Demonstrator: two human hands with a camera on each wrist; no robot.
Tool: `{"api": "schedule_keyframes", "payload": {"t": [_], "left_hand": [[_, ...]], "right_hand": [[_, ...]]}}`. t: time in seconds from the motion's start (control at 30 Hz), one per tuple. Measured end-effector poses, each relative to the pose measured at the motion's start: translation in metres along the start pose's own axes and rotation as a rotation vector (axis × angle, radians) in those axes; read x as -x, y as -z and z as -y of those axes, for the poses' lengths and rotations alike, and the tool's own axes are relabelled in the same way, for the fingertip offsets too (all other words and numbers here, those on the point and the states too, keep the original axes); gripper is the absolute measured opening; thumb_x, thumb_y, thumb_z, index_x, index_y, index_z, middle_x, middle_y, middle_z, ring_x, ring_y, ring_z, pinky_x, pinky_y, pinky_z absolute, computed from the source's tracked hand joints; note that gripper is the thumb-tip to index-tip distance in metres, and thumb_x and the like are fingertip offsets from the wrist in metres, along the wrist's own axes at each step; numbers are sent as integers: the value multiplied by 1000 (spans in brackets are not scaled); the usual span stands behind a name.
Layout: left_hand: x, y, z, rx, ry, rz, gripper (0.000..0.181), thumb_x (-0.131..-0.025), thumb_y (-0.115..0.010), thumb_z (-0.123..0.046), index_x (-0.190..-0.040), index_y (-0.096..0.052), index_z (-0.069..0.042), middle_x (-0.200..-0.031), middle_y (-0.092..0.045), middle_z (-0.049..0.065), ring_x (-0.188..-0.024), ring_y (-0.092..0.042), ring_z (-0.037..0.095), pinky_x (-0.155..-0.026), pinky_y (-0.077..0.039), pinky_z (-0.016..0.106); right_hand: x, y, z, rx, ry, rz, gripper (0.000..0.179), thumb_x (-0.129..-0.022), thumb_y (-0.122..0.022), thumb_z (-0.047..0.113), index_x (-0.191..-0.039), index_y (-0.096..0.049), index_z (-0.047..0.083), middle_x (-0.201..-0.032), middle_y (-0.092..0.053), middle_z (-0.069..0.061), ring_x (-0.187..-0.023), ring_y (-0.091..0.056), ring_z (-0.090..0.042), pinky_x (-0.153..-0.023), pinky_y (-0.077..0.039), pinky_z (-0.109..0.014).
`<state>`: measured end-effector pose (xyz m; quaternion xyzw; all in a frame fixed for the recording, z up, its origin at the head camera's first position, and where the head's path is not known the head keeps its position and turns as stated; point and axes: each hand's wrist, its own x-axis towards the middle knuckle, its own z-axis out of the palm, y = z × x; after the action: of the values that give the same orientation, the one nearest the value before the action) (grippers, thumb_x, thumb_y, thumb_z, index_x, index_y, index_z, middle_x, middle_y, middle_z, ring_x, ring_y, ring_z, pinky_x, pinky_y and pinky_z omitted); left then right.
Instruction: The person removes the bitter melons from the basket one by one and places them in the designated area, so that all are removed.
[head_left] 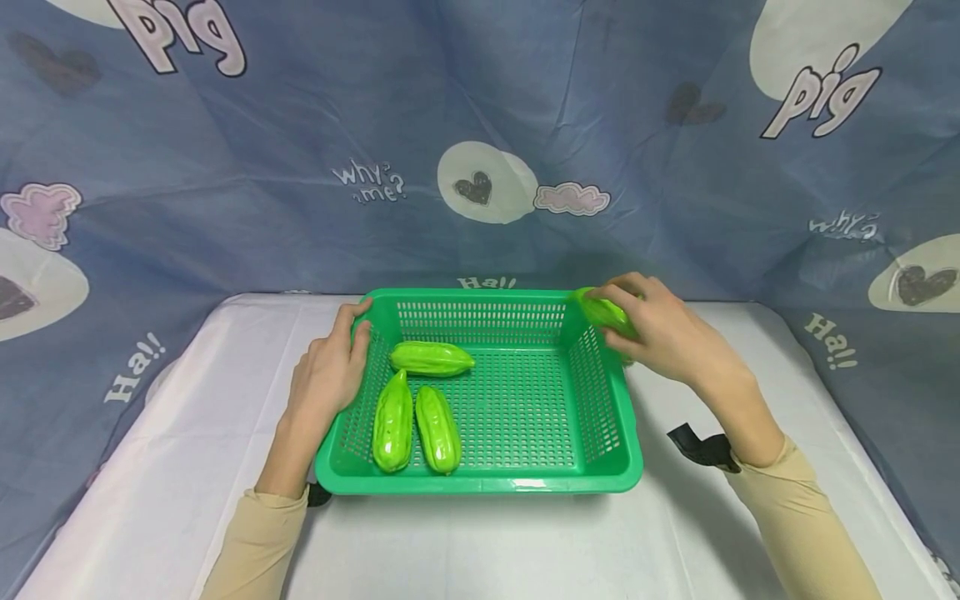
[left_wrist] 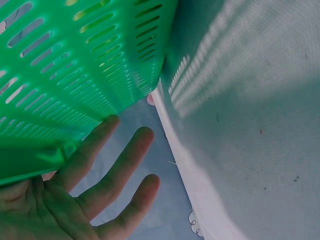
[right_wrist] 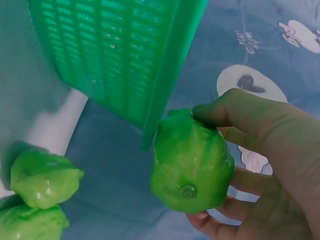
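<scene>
A green plastic basket [head_left: 480, 483] with slotted walls stands on the table. My left hand [head_left: 328, 367] holds its left rim, the other fingers [left_wrist: 117, 175] spread along the outside of the wall in the left wrist view. My right hand [head_left: 660, 329] grips a bright green bitter melon [right_wrist: 192, 165] at the far right corner, close against the rim, its stem end facing the right wrist camera. Inside the basket on the left lie three more: one crosswise bitter melon [head_left: 431, 359], and two lengthwise, a bitter melon [head_left: 393, 423] beside another bitter melon [head_left: 438, 429].
Outside the basket's right wall, a bitter melon [right_wrist: 44, 177] and another bitter melon [right_wrist: 32, 222] lie together, mostly hidden by my right hand in the head view. A white cloth [head_left: 480, 550] covers the table. A blue printed curtain [head_left: 300, 225] hangs behind its far edge.
</scene>
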<state>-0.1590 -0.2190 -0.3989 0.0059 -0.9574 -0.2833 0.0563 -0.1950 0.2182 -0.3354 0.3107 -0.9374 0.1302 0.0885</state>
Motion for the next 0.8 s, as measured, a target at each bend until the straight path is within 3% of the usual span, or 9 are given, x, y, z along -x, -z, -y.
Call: {"api": "schedule_keyframes", "payload": {"t": [0.47, 0.8], "left_hand": [[-1, -1, 0, 2, 2, 9, 51, -119, -30, -43, -167, -36, -28, -57, -56, 11, -43, -45, 23, -40, -37, 37], [-1, 0, 0, 2, 11, 6, 50, -119, -31, -42, -167, -37, -29, -64, -65, 17, -45, -49, 25, -41, -39, 38]], "right_hand": [[11, 3, -20, 8, -74, 3, 44, -98, -74, 12, -142, -67, 13, -137, -63, -22, -124, -60, -47, -97, -53, -64], [15, -4, -32, -6, -84, 15, 46, -99, -75, 11, -143, -65, 10, -139, -62, -25, -125, -60, -47, -98, -53, -64]]}}
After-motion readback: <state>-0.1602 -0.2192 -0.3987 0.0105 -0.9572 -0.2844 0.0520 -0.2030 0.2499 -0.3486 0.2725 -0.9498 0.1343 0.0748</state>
